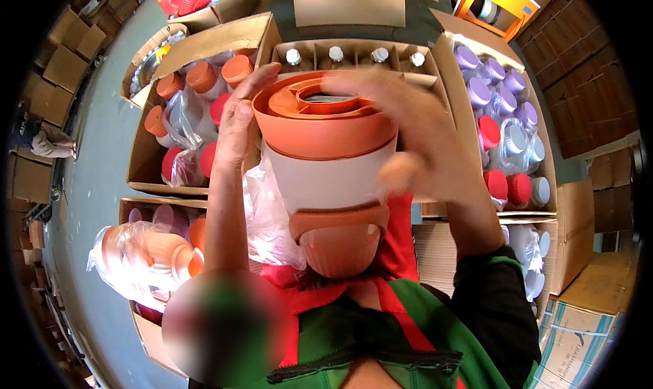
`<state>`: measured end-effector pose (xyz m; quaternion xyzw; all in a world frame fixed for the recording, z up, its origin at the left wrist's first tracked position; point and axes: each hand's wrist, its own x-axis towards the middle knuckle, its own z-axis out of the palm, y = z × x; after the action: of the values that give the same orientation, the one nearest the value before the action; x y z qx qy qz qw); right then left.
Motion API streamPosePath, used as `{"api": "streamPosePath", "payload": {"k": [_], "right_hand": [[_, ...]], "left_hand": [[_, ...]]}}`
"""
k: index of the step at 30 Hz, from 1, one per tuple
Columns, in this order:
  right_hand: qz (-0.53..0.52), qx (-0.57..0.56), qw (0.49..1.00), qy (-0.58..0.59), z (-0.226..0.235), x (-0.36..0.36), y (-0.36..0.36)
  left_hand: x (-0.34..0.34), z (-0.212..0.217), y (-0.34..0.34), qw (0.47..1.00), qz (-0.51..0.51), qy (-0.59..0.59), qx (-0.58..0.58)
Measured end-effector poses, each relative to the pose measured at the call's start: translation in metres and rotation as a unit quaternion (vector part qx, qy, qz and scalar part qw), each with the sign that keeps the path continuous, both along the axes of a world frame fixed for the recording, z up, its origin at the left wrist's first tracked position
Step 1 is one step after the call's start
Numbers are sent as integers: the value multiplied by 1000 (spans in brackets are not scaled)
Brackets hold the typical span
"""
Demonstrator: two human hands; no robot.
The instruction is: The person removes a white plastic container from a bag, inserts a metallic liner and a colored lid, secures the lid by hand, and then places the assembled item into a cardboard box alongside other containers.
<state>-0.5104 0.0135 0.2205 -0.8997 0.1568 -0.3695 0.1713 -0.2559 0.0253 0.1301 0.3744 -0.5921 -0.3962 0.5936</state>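
A large white and orange thermos jug stands upright in front of my chest. Its orange top has a round opening, and an orange band with a loop-like part sits at its lower end. My left hand lies against the jug's left side, fingers curved up along the orange rim. On the other side, my right hand is smeared by motion; its fingers reach over the top and its thumb is beside the white body. Whether the right hand grips the jug is unclear. Crumpled clear plastic bag hangs beside my left forearm.
Open cartons surround me: orange- and red-lidded jugs at left, white-capped bottles ahead, purple-, red- and blue-lidded jugs at right. A plastic-wrapped orange jug lies at lower left. An orange stand is at far right.
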Motion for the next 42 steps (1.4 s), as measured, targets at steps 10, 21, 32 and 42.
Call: {"api": "streamPosePath", "payload": {"k": [10,21,32,42], "right_hand": [[79,308,911,-263,-40,-3,-81],[54,291,932,-209,-14,15,-40],[26,538,821,-187,-144,42,-78],[-67,396,873,278,-294,30,-60]], "left_hand": [[-18,76,21,984,103,-92,-112],[-18,42,22,994,4,-26,-103],[-6,-6,12,991,-36,129,30],[0,-93,35,952,50,170,248]]}}
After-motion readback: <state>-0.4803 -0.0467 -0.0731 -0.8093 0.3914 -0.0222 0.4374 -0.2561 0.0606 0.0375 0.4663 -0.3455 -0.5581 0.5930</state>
